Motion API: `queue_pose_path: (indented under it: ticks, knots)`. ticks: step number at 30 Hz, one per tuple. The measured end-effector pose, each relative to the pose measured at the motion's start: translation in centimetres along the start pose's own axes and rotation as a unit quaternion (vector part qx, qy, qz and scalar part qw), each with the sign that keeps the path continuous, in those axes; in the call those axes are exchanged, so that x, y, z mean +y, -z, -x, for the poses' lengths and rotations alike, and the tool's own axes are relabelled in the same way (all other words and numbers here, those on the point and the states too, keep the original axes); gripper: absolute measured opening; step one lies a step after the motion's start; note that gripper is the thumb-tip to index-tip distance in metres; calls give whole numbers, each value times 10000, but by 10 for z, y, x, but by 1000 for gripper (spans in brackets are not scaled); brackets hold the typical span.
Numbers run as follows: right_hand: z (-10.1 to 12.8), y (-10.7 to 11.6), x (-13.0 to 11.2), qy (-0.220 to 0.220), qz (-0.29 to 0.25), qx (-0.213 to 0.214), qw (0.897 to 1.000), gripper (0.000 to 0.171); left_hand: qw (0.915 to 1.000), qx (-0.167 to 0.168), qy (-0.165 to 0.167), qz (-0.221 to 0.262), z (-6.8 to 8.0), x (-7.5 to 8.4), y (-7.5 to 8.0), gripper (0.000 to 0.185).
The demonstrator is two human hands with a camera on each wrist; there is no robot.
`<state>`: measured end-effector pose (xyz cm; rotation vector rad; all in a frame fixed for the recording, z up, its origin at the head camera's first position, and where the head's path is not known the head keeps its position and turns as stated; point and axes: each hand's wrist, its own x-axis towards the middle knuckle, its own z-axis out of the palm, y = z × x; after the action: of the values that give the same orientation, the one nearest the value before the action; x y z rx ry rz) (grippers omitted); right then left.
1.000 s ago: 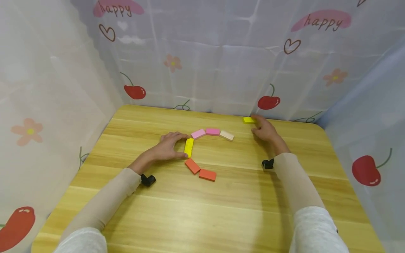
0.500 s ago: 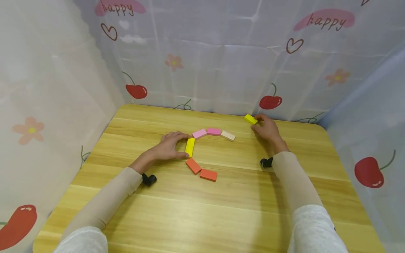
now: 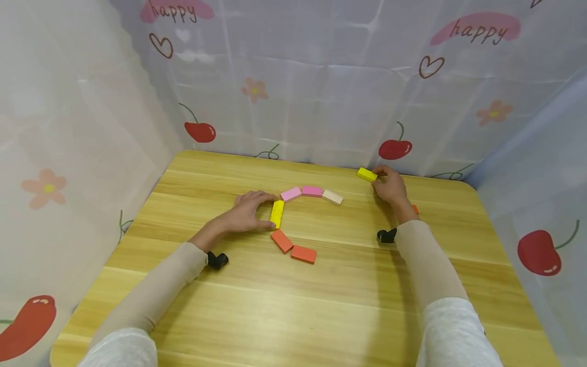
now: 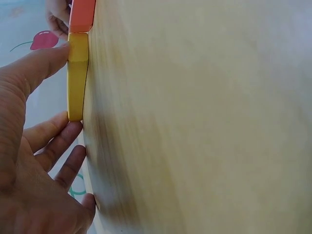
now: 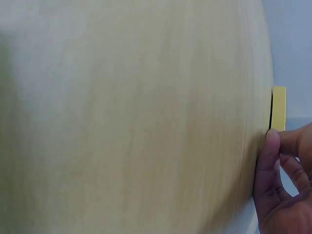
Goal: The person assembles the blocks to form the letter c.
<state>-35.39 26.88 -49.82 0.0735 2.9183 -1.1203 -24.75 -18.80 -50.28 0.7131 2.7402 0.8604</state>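
Observation:
My left hand (image 3: 247, 214) pinches a yellow block (image 3: 277, 214) at its two ends, thumb at the near end and forefinger at the far end. In the left wrist view that yellow block (image 4: 78, 78) lies on the table, close to an orange block (image 4: 82, 14). Near the back edge, my right hand (image 3: 390, 187) holds a second yellow block (image 3: 367, 175) by its right end between thumb and fingers. The right wrist view shows this yellow block (image 5: 278, 107) with a thin dark gap along its table side.
From the left-hand block a curve runs back through a light pink block (image 3: 291, 194), a pink block (image 3: 312, 191) and a cream block (image 3: 332, 197). Toward the front lie two orange blocks, one angled (image 3: 282, 241). Another orange piece (image 3: 415, 209) peeks out behind the right wrist. A curtain (image 3: 312, 102) borders the wooden table (image 3: 257, 311).
My right hand has gripped the back yellow block and turned it to a slant. An orange piece has come into sight beside the right wrist. The left hand stays at its block.

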Motion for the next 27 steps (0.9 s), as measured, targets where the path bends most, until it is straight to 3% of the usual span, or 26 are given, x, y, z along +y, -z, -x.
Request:
queue_pose_path:
  ticks: [14,27]
  knots:
    - [9,3,0,-156,-194,-315,9992,48,10000,-26,25,-15,-1,-1,-1,81]
    - [27,5,0,22,-569,-495,9972,46,10000,6,33,15,2,4,1,80]
